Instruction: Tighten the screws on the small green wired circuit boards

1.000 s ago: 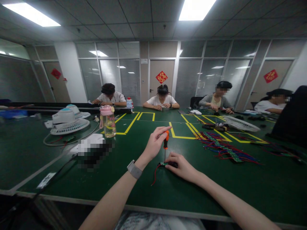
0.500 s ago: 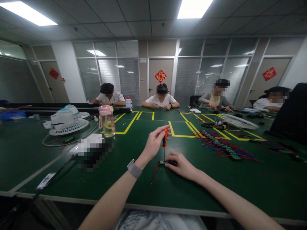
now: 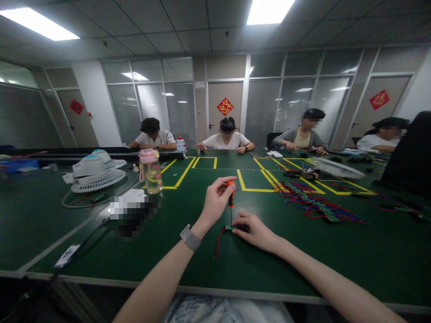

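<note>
Upright over the green table, an orange and black screwdriver has its handle between the fingers of my left hand. Its thin shaft points down to a small green circuit board lying on the table. My right hand is closed on a small black part at the board's right end, with the fingertips by the shaft. A red wire trails from the board's left side toward the table's front edge. The tip of the screwdriver is too small to make out.
Wired circuit boards lie in a row at the right. To the left stand a pink-lidded bottle, white fan parts and a blurred dark object. Several people sit across the green table.
My left fingers have shifted around the screwdriver handle, with the thumb now across it. My right hand stays in place. Across the table, the middle person's hands have moved apart.
</note>
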The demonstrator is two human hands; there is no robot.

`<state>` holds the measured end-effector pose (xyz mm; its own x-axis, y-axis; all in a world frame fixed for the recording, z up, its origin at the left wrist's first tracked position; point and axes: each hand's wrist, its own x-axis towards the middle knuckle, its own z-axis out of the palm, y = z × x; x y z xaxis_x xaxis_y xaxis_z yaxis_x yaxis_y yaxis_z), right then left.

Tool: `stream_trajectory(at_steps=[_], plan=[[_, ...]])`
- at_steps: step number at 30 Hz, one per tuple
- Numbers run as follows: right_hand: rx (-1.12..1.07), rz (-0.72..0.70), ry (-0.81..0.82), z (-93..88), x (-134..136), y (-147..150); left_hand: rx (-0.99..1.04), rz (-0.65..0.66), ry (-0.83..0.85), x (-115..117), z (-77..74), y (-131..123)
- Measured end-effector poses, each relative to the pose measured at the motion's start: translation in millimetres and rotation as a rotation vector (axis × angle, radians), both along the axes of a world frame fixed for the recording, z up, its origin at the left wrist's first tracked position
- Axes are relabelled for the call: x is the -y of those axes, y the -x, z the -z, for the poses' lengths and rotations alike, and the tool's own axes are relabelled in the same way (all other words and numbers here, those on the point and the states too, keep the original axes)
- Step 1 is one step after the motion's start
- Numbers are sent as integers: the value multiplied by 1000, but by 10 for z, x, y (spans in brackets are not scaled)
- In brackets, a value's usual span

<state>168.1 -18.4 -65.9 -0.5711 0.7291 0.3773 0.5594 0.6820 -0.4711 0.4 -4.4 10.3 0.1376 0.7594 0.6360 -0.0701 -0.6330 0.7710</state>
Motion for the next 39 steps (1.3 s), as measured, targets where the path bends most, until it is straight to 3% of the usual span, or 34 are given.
stream_trajectory(at_steps=[3,8,13,18,24,29,34,39], plan=[[3,2,-7,8,-6,-1,-21,-79,-71,-14,12,0],[-8,-3,-8,24,-16,-9,-42,32,-65,0,22,-3],[-15,-6,-9,22,-19,-14,-122,-142,-161,27,30,2],[-1,-2,-9,10,-10,-12,-10,78,-14,7,8,-3],[-7,-1,-7,1,-1,-9,-30,-77,-64,-12,-2,6],[-8,-6,-10,-13,0,-3,27,65,21,-6,0,-3],[-4,-7,-11,-7,-3,-9,-50,-93,-61,-7,3,2],[-12,-10,-12,5,-5,-18,-1,47,2,-22,-10,11]])
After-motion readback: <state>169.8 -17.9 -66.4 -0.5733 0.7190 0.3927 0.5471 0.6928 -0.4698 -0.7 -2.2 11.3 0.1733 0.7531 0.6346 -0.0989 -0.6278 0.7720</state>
